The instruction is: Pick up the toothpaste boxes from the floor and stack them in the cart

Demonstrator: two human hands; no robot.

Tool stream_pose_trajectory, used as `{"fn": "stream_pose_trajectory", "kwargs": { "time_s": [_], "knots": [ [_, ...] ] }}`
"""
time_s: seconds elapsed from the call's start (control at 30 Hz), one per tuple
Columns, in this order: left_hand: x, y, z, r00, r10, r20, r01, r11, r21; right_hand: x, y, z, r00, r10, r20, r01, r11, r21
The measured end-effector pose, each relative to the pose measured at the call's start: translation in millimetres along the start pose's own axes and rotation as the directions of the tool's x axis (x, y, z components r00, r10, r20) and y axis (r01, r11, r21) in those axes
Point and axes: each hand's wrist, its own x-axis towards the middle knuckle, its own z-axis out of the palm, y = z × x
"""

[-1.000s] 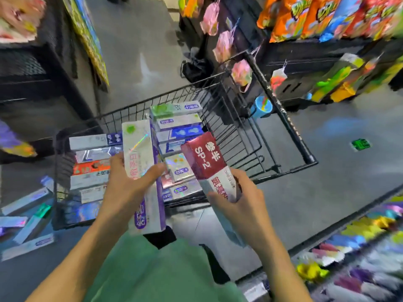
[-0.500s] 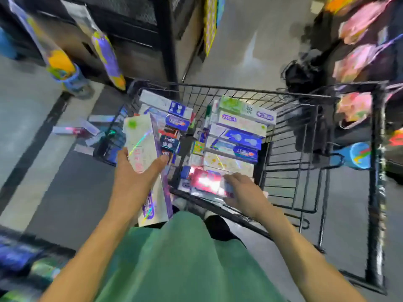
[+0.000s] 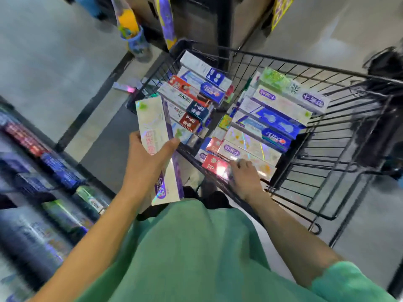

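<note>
Resting now on the red box [image 3: 214, 165] in the cart [image 3: 340, 162], right hand [image 3: 245, 177] lies flat; left hand [image 3: 145, 162] still grips its white box [image 3: 152, 125].

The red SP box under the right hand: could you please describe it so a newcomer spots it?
Start at the black wire cart. At its near edge, the right hand rests on a red box. Its neighbours are pale; it alone shows white "SP" lettering there.

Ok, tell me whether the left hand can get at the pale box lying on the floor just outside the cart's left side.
Probably not yet. The left hand already grips a tall white-and-purple toothpaste box, so its fingers are occupied. The pale floor box lies beyond the black wire cart, with open floor around it.
</note>
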Motion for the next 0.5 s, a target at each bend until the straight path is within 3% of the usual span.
{"fn": "stream_pose_trajectory", "kwargs": {
  "time_s": [0.23,0.5],
  "knots": [
    [3,2,15,0.996,0.052,0.076,-0.061,0.99,0.127,-14,4,-19,0.995,0.097,-0.016,-0.097,0.995,0.022],
    [39,5,58,0.887,0.181,0.424,-0.341,0.877,0.339,-48,28,-69,0.926,0.358,-0.121,-0.324,0.917,0.231]
  ]
}}
